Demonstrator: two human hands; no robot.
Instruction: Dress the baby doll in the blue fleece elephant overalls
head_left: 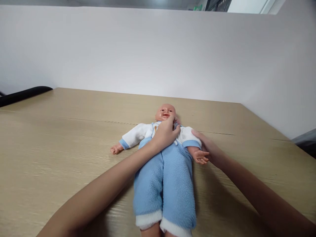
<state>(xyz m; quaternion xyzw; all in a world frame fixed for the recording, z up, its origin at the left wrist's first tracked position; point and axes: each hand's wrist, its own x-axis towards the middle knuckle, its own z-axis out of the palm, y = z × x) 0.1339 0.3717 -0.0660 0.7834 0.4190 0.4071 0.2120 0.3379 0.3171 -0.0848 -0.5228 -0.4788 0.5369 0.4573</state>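
A baby doll (149, 168) lies face up on the table, its head at the far end and its legs toward me. It wears light blue fleece overalls with white cuffs over a white top with blue-edged sleeves. My left hand (166, 132) reaches across its chest, thumb and fingers closed on the clothing by the collar, just below the chin. At the outer side of the sleeve (189, 135) on the right is my right hand (211, 149), gripping the sleeve's upper part. The doll's forearm and spread fingers hide part of that hand.
The light wooden table (61, 131) has thin seams running across it. A pale partition wall (148, 52) rises behind its far edge. A black curved object (27, 93) sits at the left edge, and a dark grey one (307, 141) at the right.
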